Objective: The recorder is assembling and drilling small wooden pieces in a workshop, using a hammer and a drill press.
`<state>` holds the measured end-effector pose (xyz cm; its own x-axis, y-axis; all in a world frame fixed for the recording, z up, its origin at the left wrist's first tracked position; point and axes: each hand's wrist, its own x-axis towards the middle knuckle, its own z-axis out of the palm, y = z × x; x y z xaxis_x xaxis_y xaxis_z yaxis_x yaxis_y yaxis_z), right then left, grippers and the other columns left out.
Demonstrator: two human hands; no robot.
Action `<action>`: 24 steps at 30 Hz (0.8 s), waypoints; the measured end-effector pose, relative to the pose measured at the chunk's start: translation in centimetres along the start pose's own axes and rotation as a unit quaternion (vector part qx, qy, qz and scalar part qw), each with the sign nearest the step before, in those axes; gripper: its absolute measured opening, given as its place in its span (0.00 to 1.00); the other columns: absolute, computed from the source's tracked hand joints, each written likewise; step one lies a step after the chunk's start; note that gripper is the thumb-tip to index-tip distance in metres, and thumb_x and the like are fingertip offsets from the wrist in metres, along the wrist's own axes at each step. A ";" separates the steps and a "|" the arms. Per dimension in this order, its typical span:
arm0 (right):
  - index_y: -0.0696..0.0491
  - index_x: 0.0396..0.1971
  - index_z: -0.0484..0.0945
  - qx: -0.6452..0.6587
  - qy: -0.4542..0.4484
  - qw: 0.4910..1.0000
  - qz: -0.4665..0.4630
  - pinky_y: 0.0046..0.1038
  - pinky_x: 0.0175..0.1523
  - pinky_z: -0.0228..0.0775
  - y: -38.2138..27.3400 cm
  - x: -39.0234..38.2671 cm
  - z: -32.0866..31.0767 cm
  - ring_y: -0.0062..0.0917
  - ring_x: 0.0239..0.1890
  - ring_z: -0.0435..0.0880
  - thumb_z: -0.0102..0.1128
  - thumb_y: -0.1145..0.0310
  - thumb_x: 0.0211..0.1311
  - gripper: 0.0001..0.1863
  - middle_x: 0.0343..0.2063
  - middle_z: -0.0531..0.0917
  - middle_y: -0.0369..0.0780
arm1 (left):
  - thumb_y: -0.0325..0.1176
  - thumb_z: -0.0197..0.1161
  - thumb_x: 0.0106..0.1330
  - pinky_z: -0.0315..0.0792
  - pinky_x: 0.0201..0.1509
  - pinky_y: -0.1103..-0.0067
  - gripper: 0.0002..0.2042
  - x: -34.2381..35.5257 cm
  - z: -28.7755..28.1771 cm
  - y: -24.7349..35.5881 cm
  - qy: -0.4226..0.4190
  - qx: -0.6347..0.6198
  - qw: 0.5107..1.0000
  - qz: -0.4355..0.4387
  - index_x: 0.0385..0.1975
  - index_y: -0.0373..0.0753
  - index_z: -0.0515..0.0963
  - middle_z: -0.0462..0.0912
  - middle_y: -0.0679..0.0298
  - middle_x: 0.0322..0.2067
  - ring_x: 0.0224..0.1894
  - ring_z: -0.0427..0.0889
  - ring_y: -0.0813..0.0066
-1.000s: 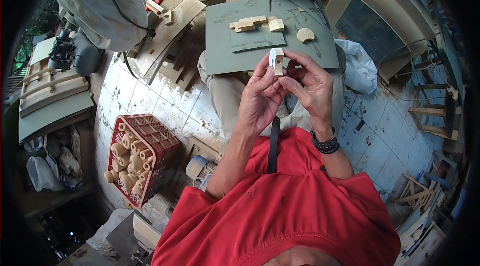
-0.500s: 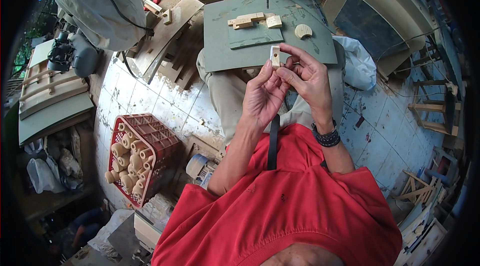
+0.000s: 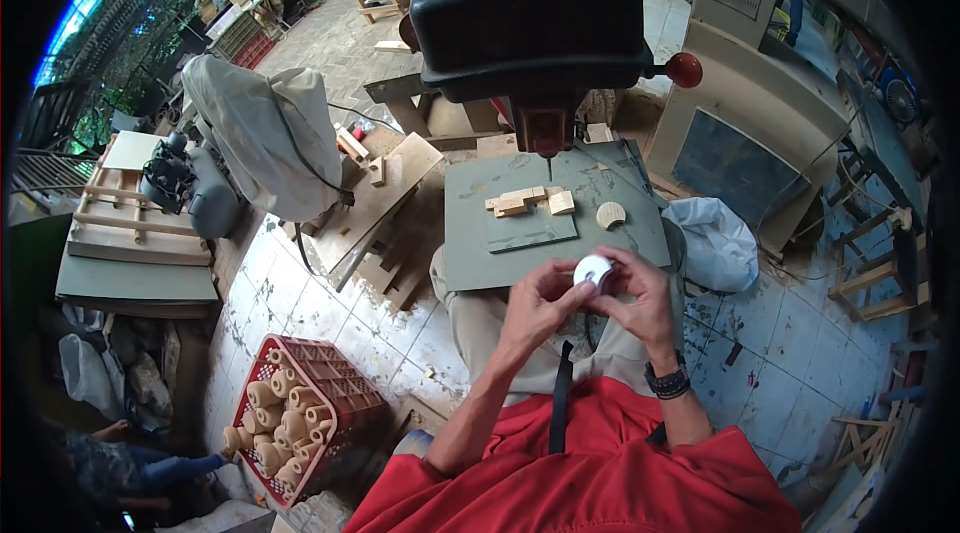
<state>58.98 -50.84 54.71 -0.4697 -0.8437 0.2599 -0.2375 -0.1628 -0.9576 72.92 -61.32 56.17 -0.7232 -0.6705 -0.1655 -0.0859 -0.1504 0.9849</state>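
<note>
My left hand and my right hand are closed round a small wooden piece with a pale, rounded face and a dark spot near its middle. They hold it above my lap, at the near edge of the grey board. On that board are several pale wooden blocks on a smaller grey slab, and a round wooden piece with a curved cut to their right. The black drill press stands over the board, its thin bit above the blocks.
A red crate of turned wooden parts stands lower left, beside a person lying or crouching. A cloth-covered machine, grey compressor and wooden plank are left. A white sack and stool frames are right.
My view has tilted up, showing more of the drill press and room. The piece in my fingers has turned from its holed narrow side to its round face.
</note>
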 end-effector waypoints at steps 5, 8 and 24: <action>0.58 0.53 0.75 0.085 0.112 0.989 0.037 0.19 0.43 0.76 1.6 0.6 -1.7 0.17 0.38 0.81 0.70 0.82 0.48 0.28 0.41 0.81 0.37 | 0.19 0.69 0.54 0.68 0.62 0.70 0.24 3.9 -1.7 8.3 0.200 0.026 0.855 0.478 0.49 0.34 0.67 0.73 0.51 0.52 0.58 0.72 0.62; 0.58 0.55 0.73 0.105 0.141 0.984 0.042 0.21 0.48 0.75 3.1 1.0 -2.1 0.18 0.41 0.81 0.69 0.81 0.50 0.29 0.41 0.82 0.38 | 0.17 0.69 0.52 0.69 0.61 0.72 0.25 7.1 -2.2 10.6 0.153 0.023 0.846 0.510 0.49 0.34 0.66 0.70 0.52 0.55 0.56 0.74 0.67; 0.61 0.56 0.73 -0.052 0.238 0.966 0.084 0.22 0.46 0.75 7.3 2.1 -4.2 0.22 0.40 0.82 0.67 0.79 0.54 0.27 0.41 0.83 0.43 | 0.18 0.68 0.55 0.75 0.55 0.72 0.24 8.0 -1.4 9.1 0.177 -0.110 0.842 0.497 0.48 0.35 0.63 0.75 0.53 0.45 0.50 0.78 0.65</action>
<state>52.65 -51.64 48.79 -0.8407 -0.5193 0.1532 -0.1970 0.0298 -0.9800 67.30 -69.12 63.76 -0.1094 -0.7136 0.6920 0.5992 0.5081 0.6187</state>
